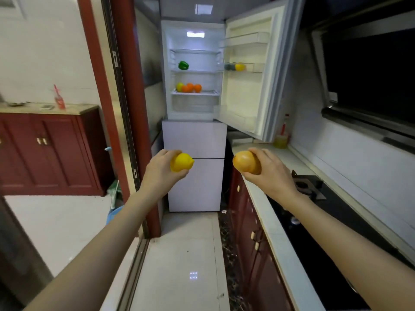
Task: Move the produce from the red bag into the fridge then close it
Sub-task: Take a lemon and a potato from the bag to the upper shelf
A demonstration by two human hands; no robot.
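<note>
Both arms are stretched forward at chest height in a narrow kitchen aisle, facing the fridge. The left hand grips a yellow lemon, fingers wrapped around its back, the lemon's tip pointing right. The right hand grips a pale orange-yellow round fruit, fingers over its top and right side. The two fruits are held apart, level with each other, in front of the fridge's closed lower drawers.

The fridge's upper door is swung open to the right, interior lit. A green bell pepper sits on a middle shelf. One shelf down: a yellow-green fruit touching a cluster of oranges. In the door's middle rack sits a yellow item beside a dark one, too blurred to tell.

On the right, a tabletop runs along the wall with a black gas stove set in it, and a yellow jar near the fridge door. Red cabinets stand at left behind a sliding door frame. The red bag is not in view.
</note>
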